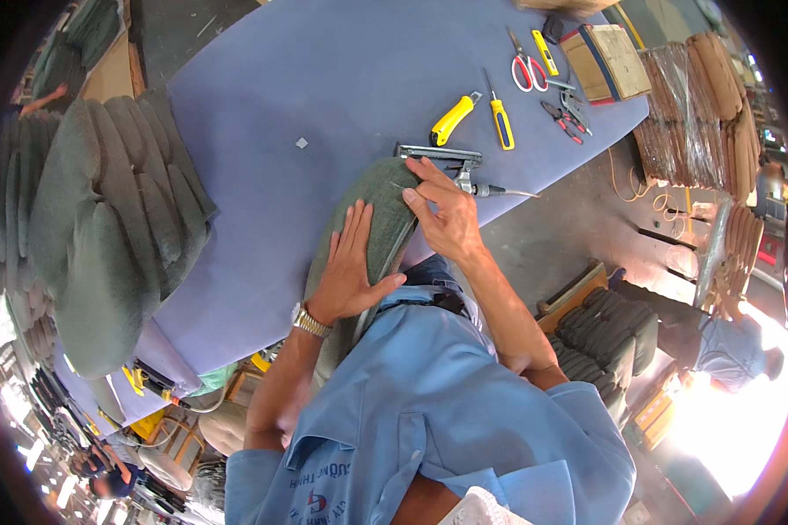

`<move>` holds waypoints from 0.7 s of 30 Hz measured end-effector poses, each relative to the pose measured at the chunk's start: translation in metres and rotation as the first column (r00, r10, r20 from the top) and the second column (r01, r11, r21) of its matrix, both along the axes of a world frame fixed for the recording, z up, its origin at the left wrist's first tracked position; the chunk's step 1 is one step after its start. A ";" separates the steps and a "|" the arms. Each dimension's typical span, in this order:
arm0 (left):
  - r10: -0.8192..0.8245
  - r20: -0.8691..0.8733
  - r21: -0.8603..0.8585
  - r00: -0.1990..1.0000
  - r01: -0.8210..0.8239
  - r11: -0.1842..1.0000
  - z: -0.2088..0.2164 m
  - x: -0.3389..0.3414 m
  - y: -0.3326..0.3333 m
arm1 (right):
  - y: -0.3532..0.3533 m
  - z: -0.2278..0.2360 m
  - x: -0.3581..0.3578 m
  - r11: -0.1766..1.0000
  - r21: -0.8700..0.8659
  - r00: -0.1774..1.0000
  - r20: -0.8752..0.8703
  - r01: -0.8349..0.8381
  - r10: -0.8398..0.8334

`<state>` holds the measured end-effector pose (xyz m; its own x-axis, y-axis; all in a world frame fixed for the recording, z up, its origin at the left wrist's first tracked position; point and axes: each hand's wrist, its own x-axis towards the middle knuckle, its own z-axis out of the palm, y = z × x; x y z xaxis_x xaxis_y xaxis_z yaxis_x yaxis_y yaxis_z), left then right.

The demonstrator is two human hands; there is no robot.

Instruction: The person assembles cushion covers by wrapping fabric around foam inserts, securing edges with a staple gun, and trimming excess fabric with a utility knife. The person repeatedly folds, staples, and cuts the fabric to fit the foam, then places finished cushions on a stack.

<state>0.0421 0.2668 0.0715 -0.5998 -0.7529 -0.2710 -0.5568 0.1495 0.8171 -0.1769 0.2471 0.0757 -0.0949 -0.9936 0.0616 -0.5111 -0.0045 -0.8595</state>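
A long curved pad covered in green-grey fabric (pixel 372 206) rests on edge against the blue-purple table (pixel 324 79) and my body. My left hand (pixel 352 262), with a metal watch on the wrist, lies flat on the pad's side, fingers spread. My right hand (pixel 445 210) pinches the fabric at the pad's upper end. A metal pneumatic staple gun (pixel 446 157) with a hose fitting lies just behind the right hand's fingers, apart from my grip.
A stack of several finished green-grey pads (pixel 105 219) sits at the table's left. Yellow-handled utility knife (pixel 453 118), screwdriver (pixel 501 118), red scissors (pixel 525 66) and pliers (pixel 565 114) lie at the far right. Wrapped brown pieces (pixel 700 114) stand beyond; more pads (pixel 604 332) sit on the floor.
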 end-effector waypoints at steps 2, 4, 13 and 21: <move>-0.031 0.024 -0.002 0.999 0.031 1.000 0.004 -0.010 -0.015 | -0.001 -0.003 0.000 1.000 0.003 0.999 0.041 0.000 0.000; -0.066 0.042 -0.002 0.997 0.066 0.998 0.006 -0.017 -0.029 | -0.003 -0.006 -0.001 1.000 0.019 0.998 0.064 0.004 -0.005; -0.171 0.173 0.096 0.970 0.156 0.983 0.025 -0.030 -0.056 | -0.006 -0.010 0.003 0.997 0.047 0.972 0.224 0.061 -0.070; -0.161 0.048 0.056 0.986 0.158 0.986 0.017 -0.023 -0.061 | 0.003 -0.025 0.011 0.985 0.059 0.882 0.439 0.163 -0.172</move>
